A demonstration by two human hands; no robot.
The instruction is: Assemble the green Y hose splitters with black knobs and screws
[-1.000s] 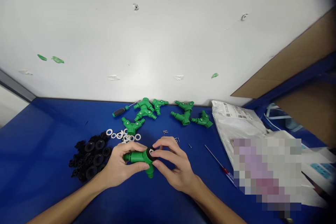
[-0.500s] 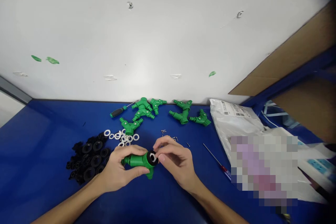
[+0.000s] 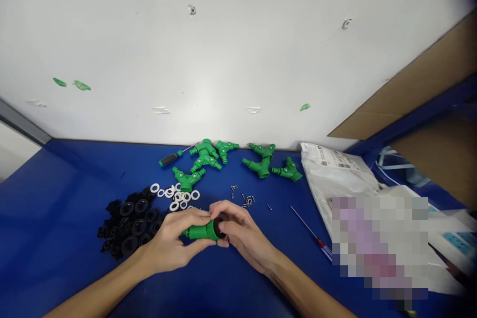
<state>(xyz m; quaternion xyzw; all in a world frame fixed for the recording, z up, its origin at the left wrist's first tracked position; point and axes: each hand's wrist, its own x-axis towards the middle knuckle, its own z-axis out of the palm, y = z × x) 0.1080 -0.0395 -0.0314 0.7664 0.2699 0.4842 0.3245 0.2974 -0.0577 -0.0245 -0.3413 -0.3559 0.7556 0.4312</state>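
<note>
My left hand (image 3: 172, 236) grips the body of a green plastic Y hose connector (image 3: 201, 231). My right hand (image 3: 242, 231) wraps around a black threaded cap (image 3: 220, 227) on the connector's end, and my fingers hide most of the cap. Just beyond my left hand lies a heap of black plastic caps (image 3: 128, 223). White flat washers (image 3: 181, 197) are scattered next to that heap. Several finished green Y connectors (image 3: 204, 155) lie farther off, near the wall.
A green-handled screwdriver (image 3: 170, 159) and small metal screws (image 3: 244, 198) lie on the blue work table (image 3: 55, 194). To the right are a thin red-handled screwdriver (image 3: 319, 242) and a white plastic bag (image 3: 335, 171). A white wall (image 3: 223, 59) rises behind.
My hands have come closer together around the connector. My right fingers have closed over the black cap, and the connector's side branch is now hidden.
</note>
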